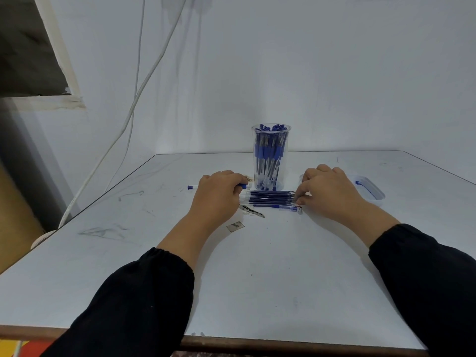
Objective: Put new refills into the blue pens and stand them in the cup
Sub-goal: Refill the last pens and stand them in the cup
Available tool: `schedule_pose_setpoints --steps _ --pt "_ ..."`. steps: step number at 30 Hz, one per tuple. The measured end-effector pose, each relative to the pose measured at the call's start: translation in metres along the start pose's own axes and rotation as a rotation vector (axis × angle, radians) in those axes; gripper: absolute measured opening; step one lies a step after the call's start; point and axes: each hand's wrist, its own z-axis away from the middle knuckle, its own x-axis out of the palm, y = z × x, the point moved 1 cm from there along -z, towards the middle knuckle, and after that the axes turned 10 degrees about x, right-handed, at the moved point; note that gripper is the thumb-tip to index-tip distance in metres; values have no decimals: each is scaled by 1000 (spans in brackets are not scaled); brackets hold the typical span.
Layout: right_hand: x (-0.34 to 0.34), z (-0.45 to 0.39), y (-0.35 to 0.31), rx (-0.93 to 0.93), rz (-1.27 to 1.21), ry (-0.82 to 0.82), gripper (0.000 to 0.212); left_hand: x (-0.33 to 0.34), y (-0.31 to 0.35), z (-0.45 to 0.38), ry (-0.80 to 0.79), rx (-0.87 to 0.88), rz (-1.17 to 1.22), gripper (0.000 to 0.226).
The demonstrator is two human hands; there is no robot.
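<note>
White wall, white cables, scuffed table.

A single wide-angle view looks from the person's head, forward and down across the white table toward the wall behind it. The near table edge runs along the bottom, both sleeved forearms reach in from below, and the clear cup stands mid-frame, farther off.

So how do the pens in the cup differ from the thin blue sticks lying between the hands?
The pens in the cup stand upright; the refills lie flat on the table. The pens are thicker, with blue grips; the refills are bare thin tubes. Only the refills are touched by the left hand and right hand. Both are blue.
</note>
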Motion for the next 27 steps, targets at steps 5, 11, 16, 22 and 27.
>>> schedule_pose_setpoints --steps 5,11,16,22,27 --pt "-4 -2 10 69 -110 18 16 0 0 1 5 2 5 25" --pt "-8 -2 39 227 -185 -14 10 1 1 0 -14 6 5 26" --pt "-8 -5 54 328 -327 -275 14 3 5 1 -28 18 26 26" --pt "-10 -13 53 294 -285 -367 16 4 8 -1 -48 37 9 25" --pt "-8 -16 53 301 -290 -352 15 4 10 -1 -45 37 25 24"
